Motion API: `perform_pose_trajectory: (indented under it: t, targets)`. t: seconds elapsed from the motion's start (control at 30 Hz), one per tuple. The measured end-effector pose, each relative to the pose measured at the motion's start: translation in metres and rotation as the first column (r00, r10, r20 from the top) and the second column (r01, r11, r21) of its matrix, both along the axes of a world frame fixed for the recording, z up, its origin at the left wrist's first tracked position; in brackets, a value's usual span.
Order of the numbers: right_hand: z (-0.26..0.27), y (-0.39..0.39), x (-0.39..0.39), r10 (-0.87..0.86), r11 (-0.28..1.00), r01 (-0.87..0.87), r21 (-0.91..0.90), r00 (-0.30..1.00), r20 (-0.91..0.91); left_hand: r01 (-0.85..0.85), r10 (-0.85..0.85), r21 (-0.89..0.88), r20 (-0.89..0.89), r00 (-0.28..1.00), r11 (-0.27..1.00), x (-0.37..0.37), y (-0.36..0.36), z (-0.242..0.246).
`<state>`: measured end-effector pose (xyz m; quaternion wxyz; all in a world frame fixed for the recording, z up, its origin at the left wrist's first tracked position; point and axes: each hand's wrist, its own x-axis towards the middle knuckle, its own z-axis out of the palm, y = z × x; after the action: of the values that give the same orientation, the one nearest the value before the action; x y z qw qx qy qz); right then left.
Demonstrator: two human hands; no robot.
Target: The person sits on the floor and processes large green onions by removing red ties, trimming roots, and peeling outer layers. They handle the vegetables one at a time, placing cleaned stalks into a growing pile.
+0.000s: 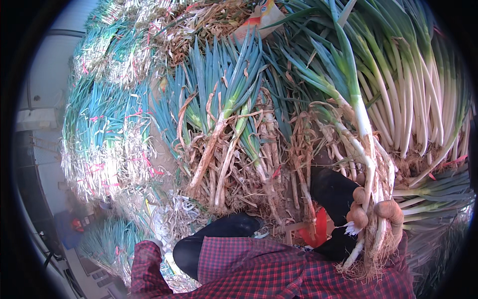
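My right hand (pixel 390 220) is closed around several long green onions (pixel 364 123) just above their roots. The stalks stand slanted, with bare roots over my plaid garment and green leaves reaching to the top of the view. Dry, peeling skin hangs from some white shafts. My left hand is not seen; only its red plaid sleeve (pixel 147 267) shows at the lower left. Before me lies a heap of untrimmed green onions (pixel 220 138) with brown dry leaves and rooty ends. Cleaner white-shafted green onions (pixel 410 108) are piled at the right.
Rows of green onion bundles (pixel 104 127) with red ties fill the left side. Dry leaf waste (pixel 194 30) and a printed bag (pixel 259 22) lie at the top. A red strip (pixel 317 230) is between my dark-clad legs (pixel 216 233). More onions (pixel 437 202) lie at the lower right.
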<state>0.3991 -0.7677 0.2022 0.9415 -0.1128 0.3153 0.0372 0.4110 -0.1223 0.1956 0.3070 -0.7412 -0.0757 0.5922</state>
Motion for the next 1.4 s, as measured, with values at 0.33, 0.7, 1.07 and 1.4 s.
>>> perform_pose_trajectory:
  t: [0.33,0.7,1.07,1.4]
  targets:
    - [0.004,-0.002,0.009,0.057,0.998,-0.056,0.021,0.997,-0.051,-0.621,0.756,-0.780,-0.362,0.545,0.074,0.060,-0.292,-0.231]
    - [-0.005,-0.009,0.020,0.157,0.982,-0.174,-0.070,0.968,-0.196,-0.464,0.919,-0.878,-0.276,0.282,-0.121,0.031,-0.418,-0.432]
    - [-0.003,-0.014,0.005,0.108,0.994,-0.108,0.005,0.990,-0.093,-0.059,0.823,-0.827,-0.563,0.072,-0.560,0.099,-0.285,-0.220]
    - [0.004,-0.003,0.009,0.153,0.988,-0.153,0.039,0.988,-0.004,0.043,0.522,-0.679,0.601,0.605,0.733,0.155,-0.196,-0.246]
